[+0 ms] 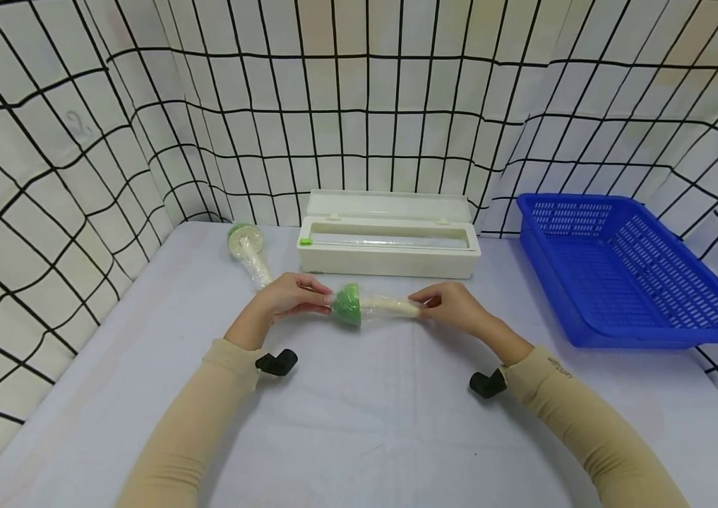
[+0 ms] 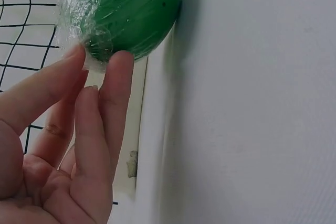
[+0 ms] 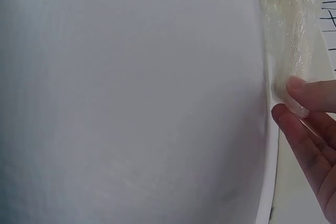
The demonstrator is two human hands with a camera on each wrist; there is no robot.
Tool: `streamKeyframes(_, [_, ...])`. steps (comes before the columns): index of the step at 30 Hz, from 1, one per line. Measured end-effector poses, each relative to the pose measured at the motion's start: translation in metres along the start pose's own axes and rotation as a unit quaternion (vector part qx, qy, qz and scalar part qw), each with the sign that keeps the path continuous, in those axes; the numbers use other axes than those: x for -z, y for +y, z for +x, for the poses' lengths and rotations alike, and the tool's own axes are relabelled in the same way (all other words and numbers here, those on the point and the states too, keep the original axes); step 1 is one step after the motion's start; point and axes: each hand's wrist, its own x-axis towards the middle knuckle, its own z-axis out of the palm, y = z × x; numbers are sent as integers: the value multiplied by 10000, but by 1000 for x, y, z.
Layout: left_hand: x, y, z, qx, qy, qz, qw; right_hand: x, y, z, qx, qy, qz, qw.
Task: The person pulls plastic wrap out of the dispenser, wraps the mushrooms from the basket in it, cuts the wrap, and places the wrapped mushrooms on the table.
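Observation:
A mushroom-shaped thing (image 1: 349,305) with a green dome and a pale stem lies sideways between both hands, wrapped in clear film. My left hand (image 1: 289,295) pinches the film at the dome's tip; in the left wrist view the thumb and a finger meet the green dome (image 2: 131,14). At the other end, my right hand (image 1: 454,305) pinches the stem's end between thumb and fingers, and the right wrist view shows crinkled film over the pale stem (image 3: 294,35). A second wrapped, green-rimmed piece (image 1: 246,243) rests beyond the left hand, its lower end partly hidden by that hand.
Behind the hands stands a white film dispenser box (image 1: 390,264), its lid raised and a roll of clear film (image 1: 390,241) inside. A blue plastic basket (image 1: 546,282) is at the right. Black wire mesh (image 1: 384,111) surrounds the white-covered table (image 1: 384,423) at the back and sides.

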Motion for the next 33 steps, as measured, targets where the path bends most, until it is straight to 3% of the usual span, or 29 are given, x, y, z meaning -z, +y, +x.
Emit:
streamKeyframes(7, [3,1,-2,31,-173,329,9993,4,4,-1,76,-281,129,9995])
streamKeyframes(14, [2,0,0,243,-78,344,9991,4,5,0,-50,-745,207,9970])
streamKeyframes(22, [2,0,1,141,-32,653,9978,6,4,0,26,-767,270,9967])
streamKeyframes(33, [3,0,1,294,-57,914,9954,9,6,-3,143,-910,323,9952])
